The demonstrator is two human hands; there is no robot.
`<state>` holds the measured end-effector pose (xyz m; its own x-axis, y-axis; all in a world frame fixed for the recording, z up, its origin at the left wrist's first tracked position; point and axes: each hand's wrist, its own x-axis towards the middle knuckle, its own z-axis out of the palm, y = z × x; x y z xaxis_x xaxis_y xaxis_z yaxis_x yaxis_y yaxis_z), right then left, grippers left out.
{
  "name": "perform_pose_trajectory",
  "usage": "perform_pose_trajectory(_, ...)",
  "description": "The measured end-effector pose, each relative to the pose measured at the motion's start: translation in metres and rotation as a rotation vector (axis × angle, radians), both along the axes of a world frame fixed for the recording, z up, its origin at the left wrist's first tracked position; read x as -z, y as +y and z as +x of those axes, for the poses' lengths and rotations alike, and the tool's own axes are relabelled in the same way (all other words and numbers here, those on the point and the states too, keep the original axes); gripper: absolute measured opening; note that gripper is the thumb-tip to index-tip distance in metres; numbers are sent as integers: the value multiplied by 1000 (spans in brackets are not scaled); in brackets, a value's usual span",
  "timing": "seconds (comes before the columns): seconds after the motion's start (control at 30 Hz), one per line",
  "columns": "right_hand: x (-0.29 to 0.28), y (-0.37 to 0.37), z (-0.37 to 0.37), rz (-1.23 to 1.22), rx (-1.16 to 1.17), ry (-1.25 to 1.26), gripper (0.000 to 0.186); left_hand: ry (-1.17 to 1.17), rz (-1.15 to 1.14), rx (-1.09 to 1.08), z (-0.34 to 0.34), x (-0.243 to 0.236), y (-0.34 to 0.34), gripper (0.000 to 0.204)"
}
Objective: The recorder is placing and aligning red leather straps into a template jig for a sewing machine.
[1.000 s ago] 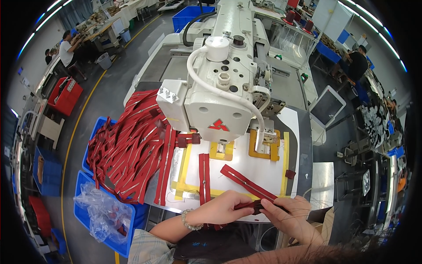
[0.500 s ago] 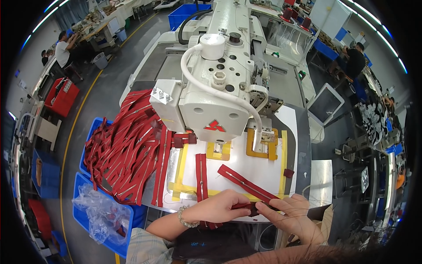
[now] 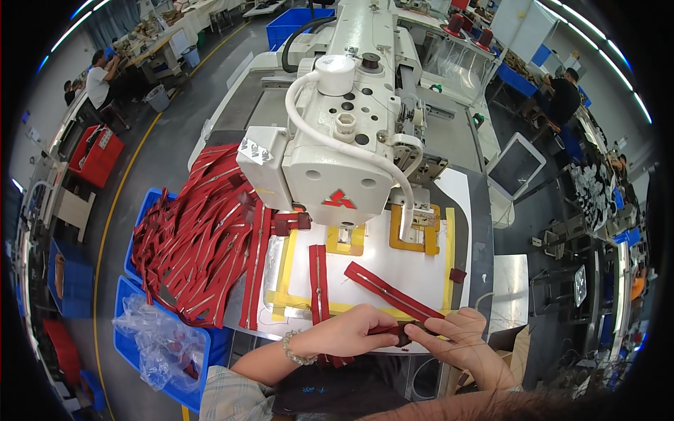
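Observation:
At the near edge of the white work plate [image 3: 354,281], my left hand [image 3: 354,332] pinches a piece of red zipper tape. Facing it, my right hand [image 3: 463,344] is closed with fingertips at the zipper's dark maroon end piece [image 3: 402,335]. A red zipper [image 3: 390,289] slants across the plate toward my right fingers; I cannot tell whether it is the same one. Another zipper [image 3: 319,277] lies lengthwise and passes under my left wrist. A small maroon patch [image 3: 457,276] rests by the plate's right border.
A white sewing machine head [image 3: 340,168] stands over the plate, with yellow clamp frames [image 3: 416,242] beneath. At left, a large heap of red zippers [image 3: 196,245] spills beside blue bins. A nearer blue bin [image 3: 126,337] holds clear plastic bags. A screen [image 3: 517,165] stands right. Other people sit farther off.
My hands stay nearly in place, with fingers shifting slightly at the dark end piece. The whole view has moved a little.

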<state>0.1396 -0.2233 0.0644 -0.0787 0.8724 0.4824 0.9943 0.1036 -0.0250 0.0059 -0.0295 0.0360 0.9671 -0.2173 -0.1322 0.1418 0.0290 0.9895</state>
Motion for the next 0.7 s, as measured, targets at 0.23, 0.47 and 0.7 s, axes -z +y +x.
perform_pose_trajectory(0.23,6,0,-5,38,-49,-6,41,-7,-46,-20,-3,17,-17,22)
perform_pose_trajectory(0.47,-10,-6,-14,13,137,39,35,96,58,-69,-5,-3,-8,20)
perform_pose_trajectory(0.7,-20,-3,-18,-53,168,-52,34,-2,78,-121,-9,-4,-9,18)
